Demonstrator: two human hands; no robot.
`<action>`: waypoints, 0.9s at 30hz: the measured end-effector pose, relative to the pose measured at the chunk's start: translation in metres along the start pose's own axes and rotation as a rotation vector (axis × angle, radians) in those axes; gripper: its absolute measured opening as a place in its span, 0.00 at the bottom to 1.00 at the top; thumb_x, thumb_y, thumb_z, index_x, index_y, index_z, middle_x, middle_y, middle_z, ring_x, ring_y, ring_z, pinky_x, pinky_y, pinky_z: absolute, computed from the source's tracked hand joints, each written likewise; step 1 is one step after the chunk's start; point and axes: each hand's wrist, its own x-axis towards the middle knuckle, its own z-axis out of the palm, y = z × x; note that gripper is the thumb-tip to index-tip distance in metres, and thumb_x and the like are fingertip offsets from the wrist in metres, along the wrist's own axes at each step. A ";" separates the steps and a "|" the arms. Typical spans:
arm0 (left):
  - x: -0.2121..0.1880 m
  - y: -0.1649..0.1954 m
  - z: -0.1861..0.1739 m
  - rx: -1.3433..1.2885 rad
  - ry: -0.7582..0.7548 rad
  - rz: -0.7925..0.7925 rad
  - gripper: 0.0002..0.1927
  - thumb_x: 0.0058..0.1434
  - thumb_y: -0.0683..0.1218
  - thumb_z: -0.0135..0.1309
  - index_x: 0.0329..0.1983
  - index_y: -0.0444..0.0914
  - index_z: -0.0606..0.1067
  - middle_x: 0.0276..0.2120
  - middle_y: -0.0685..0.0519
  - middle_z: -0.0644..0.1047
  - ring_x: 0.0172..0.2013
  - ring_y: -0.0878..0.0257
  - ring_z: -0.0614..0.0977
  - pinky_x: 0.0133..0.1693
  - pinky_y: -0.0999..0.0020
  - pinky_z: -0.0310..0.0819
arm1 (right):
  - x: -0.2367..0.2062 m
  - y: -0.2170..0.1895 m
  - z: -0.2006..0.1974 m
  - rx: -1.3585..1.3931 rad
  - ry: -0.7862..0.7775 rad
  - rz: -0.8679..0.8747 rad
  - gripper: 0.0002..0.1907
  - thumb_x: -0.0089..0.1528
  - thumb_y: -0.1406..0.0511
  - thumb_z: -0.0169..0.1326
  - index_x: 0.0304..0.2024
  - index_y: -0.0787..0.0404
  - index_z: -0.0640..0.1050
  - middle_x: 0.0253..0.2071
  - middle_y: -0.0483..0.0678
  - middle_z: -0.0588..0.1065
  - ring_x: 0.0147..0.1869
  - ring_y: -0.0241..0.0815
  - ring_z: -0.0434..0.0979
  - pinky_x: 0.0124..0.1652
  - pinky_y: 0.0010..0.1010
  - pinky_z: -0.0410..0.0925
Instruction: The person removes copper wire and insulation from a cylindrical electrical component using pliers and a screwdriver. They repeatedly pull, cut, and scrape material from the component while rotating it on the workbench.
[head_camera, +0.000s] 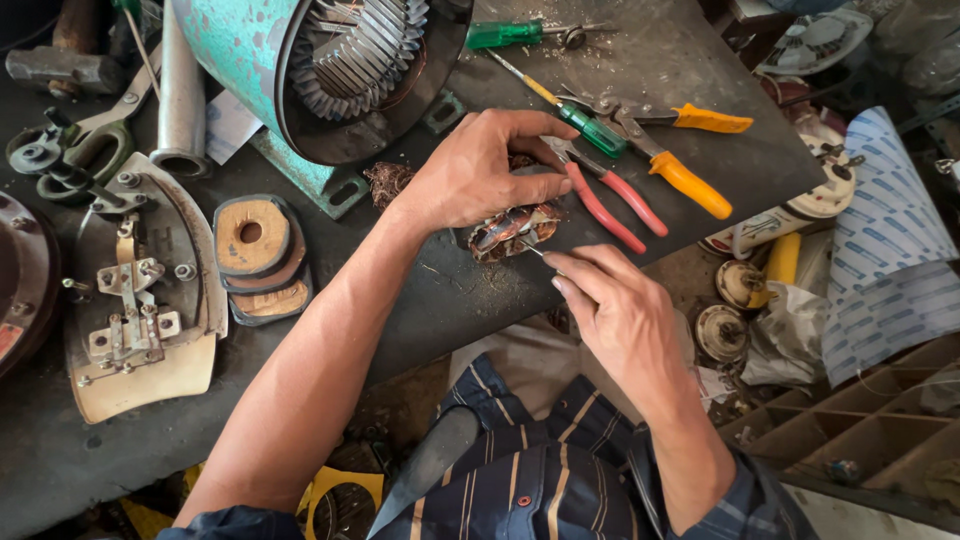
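Dark and dusty, the workbench (620, 60) is filling most of the view, and its near edge is running slantwise right under both hands. Sitting at that edge is a small motor part wound with copper wire (515, 230). The left hand (480, 170) is lying over the top of it with fingers curled down, pressing it to the bench. The right hand (610, 310) is reaching up from below the edge, its fingers pinched narrow on a thin metal pick (535, 248) whose tip is touching the wound part.

Just past the left fingers, red-handled pliers (610, 200) are lying very close. Orange-handled pliers (670, 150) and a green screwdriver (580, 120) are crossing each other a bit farther out, so that side is crowded. Another green screwdriver (505, 35) is resting well beyond the left hand.

Above the left wrist a big teal motor housing (270, 60) is standing close. A tuft of loose copper wire (385, 182) is lying beside the wrist. Left of the left forearm the bench has some open room, then round wooden discs (255, 240) and an iron base plate (140, 300). To the right of the right hand, off the bench, striped paper (890, 230) and small round parts (730, 310) are piling up.
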 end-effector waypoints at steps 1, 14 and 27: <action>0.000 0.000 0.000 -0.011 -0.002 -0.003 0.25 0.55 0.48 0.63 0.56 0.36 0.78 0.38 0.49 0.86 0.42 0.63 0.89 0.48 0.68 0.80 | 0.000 -0.002 -0.001 -0.017 -0.004 0.000 0.12 0.61 0.68 0.60 0.48 0.57 0.83 0.44 0.47 0.79 0.41 0.50 0.81 0.42 0.37 0.74; 0.001 0.001 0.003 0.034 0.033 -0.005 0.27 0.53 0.51 0.65 0.55 0.35 0.79 0.38 0.47 0.86 0.41 0.61 0.89 0.46 0.67 0.81 | 0.006 -0.003 -0.004 -0.102 -0.021 -0.004 0.11 0.62 0.67 0.60 0.47 0.57 0.83 0.43 0.47 0.79 0.40 0.51 0.81 0.41 0.38 0.74; 0.000 0.001 0.000 0.020 0.049 -0.036 0.27 0.54 0.51 0.66 0.55 0.35 0.79 0.38 0.48 0.86 0.42 0.61 0.89 0.47 0.67 0.80 | 0.005 -0.007 -0.005 -0.054 -0.014 0.012 0.12 0.61 0.68 0.60 0.48 0.56 0.83 0.44 0.46 0.79 0.42 0.50 0.81 0.42 0.38 0.74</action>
